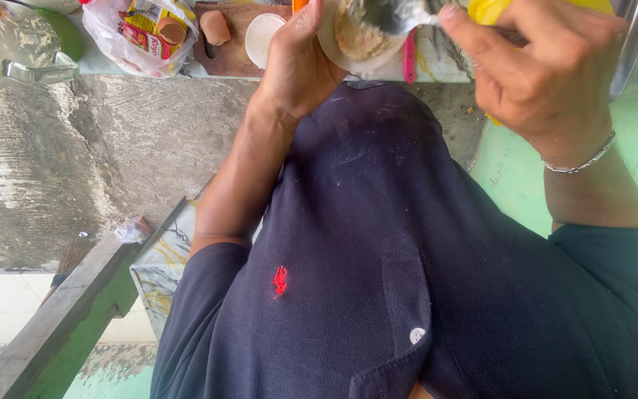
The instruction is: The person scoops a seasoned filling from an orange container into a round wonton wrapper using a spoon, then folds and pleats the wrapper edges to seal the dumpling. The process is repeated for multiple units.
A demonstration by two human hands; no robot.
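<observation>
At twelve o'clock, the left hand cupped a small white cup of pale paste; the right hand pinched a metal spoon over it. The cup looked light, thin-walled, best gripped around its side.

A simple home kitchen or food-preparation corner: a rough concrete wall below a tiled desk at the top of the frame, bearing a wooden cutting board, a bag of packaged food and a metal pot.
</observation>
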